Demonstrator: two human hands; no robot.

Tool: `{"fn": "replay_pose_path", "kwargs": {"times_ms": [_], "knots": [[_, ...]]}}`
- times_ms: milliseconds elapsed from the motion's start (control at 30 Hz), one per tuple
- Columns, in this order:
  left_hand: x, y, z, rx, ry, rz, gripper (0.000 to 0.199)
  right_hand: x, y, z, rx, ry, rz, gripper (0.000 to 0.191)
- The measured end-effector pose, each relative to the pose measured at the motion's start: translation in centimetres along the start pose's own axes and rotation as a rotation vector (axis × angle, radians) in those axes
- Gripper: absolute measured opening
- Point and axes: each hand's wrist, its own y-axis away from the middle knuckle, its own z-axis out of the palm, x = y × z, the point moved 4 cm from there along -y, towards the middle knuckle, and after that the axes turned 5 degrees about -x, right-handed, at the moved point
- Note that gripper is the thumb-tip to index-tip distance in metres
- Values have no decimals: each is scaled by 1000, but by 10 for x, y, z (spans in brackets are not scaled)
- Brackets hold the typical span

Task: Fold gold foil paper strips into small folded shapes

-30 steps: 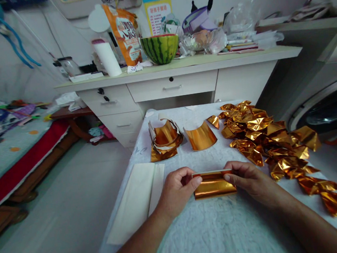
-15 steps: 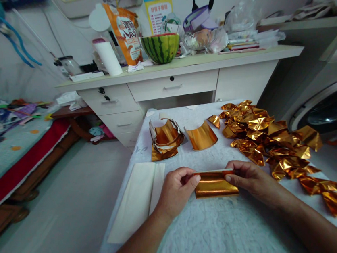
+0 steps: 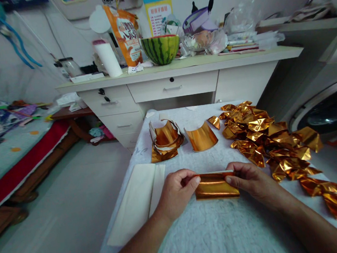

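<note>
A shiny gold foil sheet (image 3: 216, 187) is held by its far edge just in front of me, its near part curving down toward the cloth. My left hand (image 3: 179, 192) pinches the left end of that edge between thumb and fingers. At the right end, my right hand (image 3: 249, 178) grips it the same way. A thin pale strip shows along the top edge between the hands. Beyond them lie a curved gold foil piece (image 3: 201, 136) and a stack of curled foil pieces (image 3: 166, 137) with white backing. White paper sheets (image 3: 133, 203) rest beside my left forearm.
A heap of gold foil bows (image 3: 253, 127) spreads along the right side of the cloth-covered table (image 3: 199, 236). Behind it stands a white desk (image 3: 173, 86) with a cut watermelon (image 3: 161, 50) and an orange bag (image 3: 126, 36). A washing machine (image 3: 329, 92) is at right, a bed (image 3: 37, 153) at left.
Almost nothing differs. Both hands keep hold of the foil sheet, and the whole view has shifted by a few pixels.
</note>
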Motion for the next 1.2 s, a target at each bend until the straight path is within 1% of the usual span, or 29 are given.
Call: {"fn": "replay_pose_path", "kwargs": {"times_ms": [267, 467, 700, 867, 1033, 1200], "knots": [[2, 1, 0, -1, 1, 11, 25, -1, 0, 0, 10, 20, -3, 40], [-1, 1, 0, -2, 24, 10, 23, -1, 1, 0, -1, 3, -7, 39], [-3, 1, 1, 5, 110, 0, 23, -4, 0, 1, -8, -13, -5, 40], [-3, 1, 1, -6, 97, -7, 22, -2, 0, 2, -12, -20, 12, 40], [-4, 0, 0, 17, 58, 18, 19, -1, 0, 0, 10, 25, -11, 38], [-3, -1, -1, 30, 79, 13, 18, -3, 0, 0, 8, 23, -2, 39]]}}
